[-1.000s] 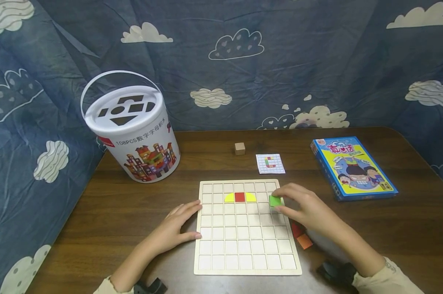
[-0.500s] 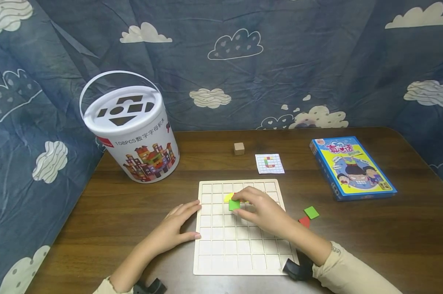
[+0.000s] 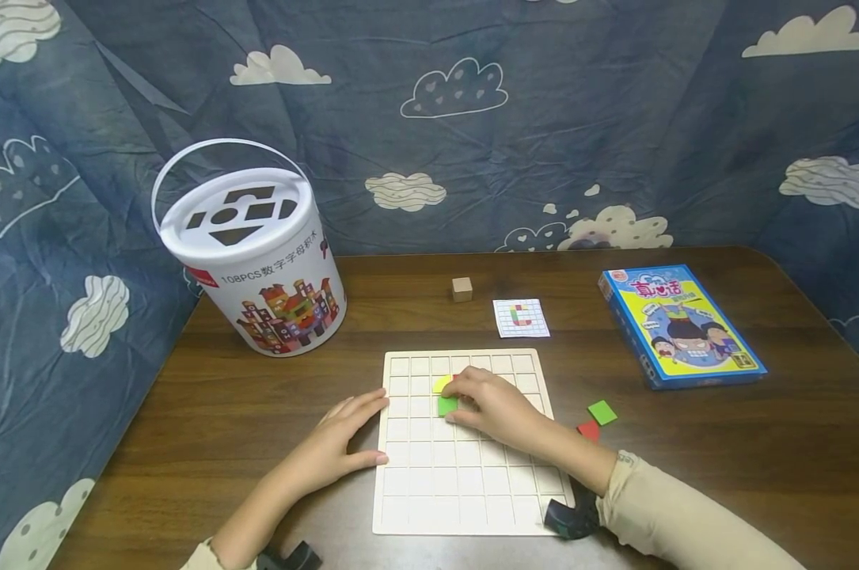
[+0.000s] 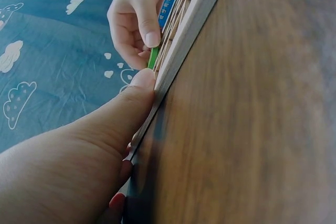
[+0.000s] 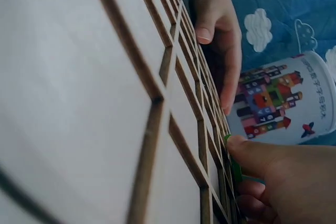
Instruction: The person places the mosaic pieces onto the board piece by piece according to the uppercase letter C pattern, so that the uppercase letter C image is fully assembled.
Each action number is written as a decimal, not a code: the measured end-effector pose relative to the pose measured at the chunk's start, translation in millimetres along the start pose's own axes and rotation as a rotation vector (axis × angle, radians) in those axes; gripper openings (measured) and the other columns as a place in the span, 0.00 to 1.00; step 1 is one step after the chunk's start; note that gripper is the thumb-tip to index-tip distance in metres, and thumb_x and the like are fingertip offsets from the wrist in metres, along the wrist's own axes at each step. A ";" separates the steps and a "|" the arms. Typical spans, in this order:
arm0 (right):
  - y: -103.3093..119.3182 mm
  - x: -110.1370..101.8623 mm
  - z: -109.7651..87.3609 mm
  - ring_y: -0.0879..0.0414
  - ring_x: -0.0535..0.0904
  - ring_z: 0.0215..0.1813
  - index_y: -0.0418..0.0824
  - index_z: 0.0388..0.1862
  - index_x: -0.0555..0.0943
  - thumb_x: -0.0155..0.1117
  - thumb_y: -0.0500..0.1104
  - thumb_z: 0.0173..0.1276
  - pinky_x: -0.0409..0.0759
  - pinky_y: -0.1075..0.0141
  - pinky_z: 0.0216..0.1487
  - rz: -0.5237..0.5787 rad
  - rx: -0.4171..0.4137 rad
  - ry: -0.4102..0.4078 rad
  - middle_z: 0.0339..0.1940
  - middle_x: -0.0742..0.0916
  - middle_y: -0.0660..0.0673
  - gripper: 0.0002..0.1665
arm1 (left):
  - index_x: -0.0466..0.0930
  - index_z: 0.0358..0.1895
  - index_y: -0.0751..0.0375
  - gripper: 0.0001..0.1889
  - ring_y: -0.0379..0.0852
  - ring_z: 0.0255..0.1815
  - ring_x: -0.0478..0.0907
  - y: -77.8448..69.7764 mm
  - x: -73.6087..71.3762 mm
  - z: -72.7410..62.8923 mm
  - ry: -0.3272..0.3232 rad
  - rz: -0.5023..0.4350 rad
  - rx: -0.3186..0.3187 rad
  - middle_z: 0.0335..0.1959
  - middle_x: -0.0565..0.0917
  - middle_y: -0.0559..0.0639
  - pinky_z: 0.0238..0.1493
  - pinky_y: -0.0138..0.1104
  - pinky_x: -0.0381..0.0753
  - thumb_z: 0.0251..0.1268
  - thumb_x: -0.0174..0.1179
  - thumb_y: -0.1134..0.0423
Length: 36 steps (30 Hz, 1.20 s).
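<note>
If released askew, the flat green square tile (image 3: 446,406), pinched by the right hand (image 3: 499,408) at the pale wooden gridded board (image 3: 420,481), could be left propped on a thin brown wooden ridge (image 5: 127,40) (the board is touched by the outstretched left hand (image 3: 332,445)).

Green tile (image 3: 446,407); cream gridded board (image 3: 446,479); white card (image 3: 521,318), perhaps blue-gridded.

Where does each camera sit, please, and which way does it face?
Head: head-worn, looking forward and down at the board; left hand and right hand show.
Left wrist: wrist-worn, looking along the board's edge; both hands show.
Right wrist: wrist-worn, looking across the board's cells; both hands show.
Both wrist views share the green tile.
</note>
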State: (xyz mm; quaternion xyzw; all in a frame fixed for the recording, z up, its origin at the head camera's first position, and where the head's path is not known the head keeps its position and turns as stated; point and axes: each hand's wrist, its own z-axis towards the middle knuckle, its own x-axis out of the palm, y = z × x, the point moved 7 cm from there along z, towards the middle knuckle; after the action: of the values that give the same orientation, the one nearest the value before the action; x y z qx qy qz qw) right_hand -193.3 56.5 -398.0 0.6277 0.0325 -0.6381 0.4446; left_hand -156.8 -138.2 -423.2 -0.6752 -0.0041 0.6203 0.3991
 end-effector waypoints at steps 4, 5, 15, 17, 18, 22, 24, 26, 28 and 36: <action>-0.3 2.1 1.0 0.63 0.73 0.40 0.46 0.42 0.80 0.67 0.49 0.54 0.73 0.66 0.42 -0.034 0.014 0.004 0.39 0.79 0.55 0.17 | 0.61 0.65 0.53 0.39 0.53 0.66 0.54 1.0 0.0 -0.3 0.000 -0.001 -0.010 0.67 0.59 0.47 0.64 0.51 0.50 0.51 0.56 0.39; -0.6 2.4 0.9 0.62 0.73 0.41 0.46 0.42 0.80 0.67 0.49 0.54 0.73 0.65 0.44 -0.037 0.018 0.004 0.40 0.79 0.55 0.16 | 0.61 0.65 0.53 0.39 0.53 0.66 0.54 1.3 0.1 -0.3 0.000 0.000 -0.012 0.67 0.58 0.46 0.64 0.51 0.51 0.51 0.56 0.39; 1.1 2.9 0.9 0.64 0.71 0.36 0.47 0.43 0.81 0.65 0.47 0.57 0.72 0.67 0.38 -0.048 -0.011 -0.007 0.38 0.79 0.56 0.14 | 0.62 0.65 0.54 0.38 0.53 0.66 0.54 0.7 0.0 0.0 -0.008 0.000 0.006 0.67 0.59 0.47 0.64 0.51 0.50 0.51 0.58 0.41; 1.4 2.7 1.2 0.64 0.70 0.35 0.46 0.43 0.81 0.65 0.46 0.57 0.72 0.67 0.37 -0.045 -0.010 -0.004 0.38 0.79 0.56 0.14 | 0.62 0.65 0.55 0.38 0.52 0.66 0.54 0.5 0.1 0.1 -0.007 0.001 0.012 0.67 0.59 0.48 0.64 0.50 0.50 0.51 0.58 0.41; 1.4 2.7 1.4 0.64 0.71 0.35 0.46 0.43 0.81 0.65 0.46 0.57 0.72 0.67 0.37 -0.042 -0.007 0.000 0.38 0.79 0.56 0.14 | 0.61 0.65 0.55 0.38 0.52 0.66 0.55 0.1 -0.1 0.2 -0.006 0.001 0.017 0.67 0.59 0.48 0.64 0.50 0.50 0.51 0.58 0.41; 1.9 2.2 0.8 0.62 0.72 0.37 0.45 0.46 0.80 0.65 0.47 0.57 0.73 0.66 0.40 -0.031 0.009 0.035 0.40 0.79 0.53 0.17 | 0.61 0.65 0.55 0.38 0.51 0.66 0.54 -0.4 -0.5 0.1 -0.002 -0.002 0.023 0.67 0.59 0.48 0.65 0.49 0.50 0.52 0.58 0.41; 2.5 1.3 -0.9 0.61 0.72 0.40 0.44 0.48 0.79 0.65 0.48 0.57 0.73 0.64 0.43 -0.019 0.016 0.062 0.42 0.79 0.52 0.20 | 0.61 0.65 0.56 0.38 0.51 0.66 0.54 -0.8 -0.6 -0.1 -0.003 -0.005 0.026 0.67 0.59 0.48 0.64 0.49 0.50 0.52 0.58 0.41; 3.3 -1.5 -3.9 0.59 0.72 0.43 0.43 0.50 0.78 0.65 0.49 0.57 0.73 0.62 0.46 0.005 0.021 0.083 0.45 0.79 0.51 0.23 | 0.61 0.65 0.55 0.38 0.52 0.66 0.54 -1.2 -0.5 -0.2 -0.002 -0.006 0.024 0.67 0.59 0.48 0.64 0.50 0.50 0.52 0.58 0.41; 4.9 -7.4 -7.8 0.58 0.72 0.47 0.42 0.52 0.76 0.64 0.50 0.58 0.73 0.61 0.49 0.030 0.018 0.089 0.47 0.78 0.50 0.24 | 0.61 0.66 0.55 0.38 0.52 0.66 0.54 -1.1 -0.1 -0.6 -0.002 -0.006 0.021 0.67 0.58 0.48 0.64 0.50 0.50 0.52 0.58 0.41; 3.8 -51.9 -31.7 0.54 0.68 0.57 0.44 0.56 0.74 0.65 0.51 0.57 0.69 0.54 0.56 0.054 0.017 0.014 0.54 0.75 0.51 0.28 | 0.61 0.65 0.55 0.39 0.52 0.66 0.54 -1.6 -0.8 -0.6 -0.005 -0.001 0.017 0.67 0.59 0.48 0.64 0.51 0.50 0.52 0.57 0.40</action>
State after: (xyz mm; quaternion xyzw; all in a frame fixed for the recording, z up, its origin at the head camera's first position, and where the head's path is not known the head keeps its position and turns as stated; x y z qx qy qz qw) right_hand -176.0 100.5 -359.6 0.6366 0.0132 -0.6217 0.4561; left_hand -155.7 -137.9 -421.7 -0.6703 -0.0002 0.6218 0.4050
